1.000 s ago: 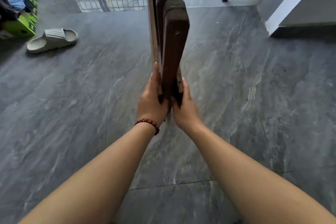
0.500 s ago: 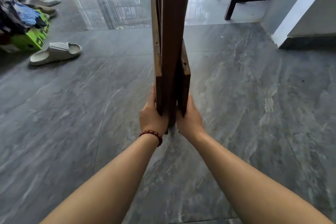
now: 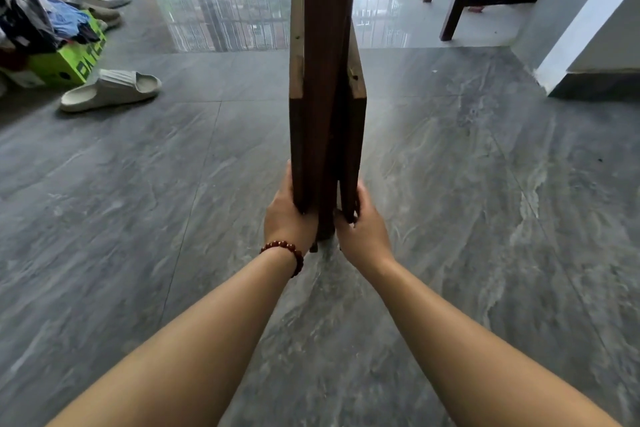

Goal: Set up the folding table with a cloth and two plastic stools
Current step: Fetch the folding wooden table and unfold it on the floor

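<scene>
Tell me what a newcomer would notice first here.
The dark wooden folding table, folded flat and held upright dead centre, dominates; the left hand and right hand grip its lower end from either side. Next comes the red bead bracelet on the left wrist, then a pale slipper on the grey floor at far left beside a green box.
</scene>
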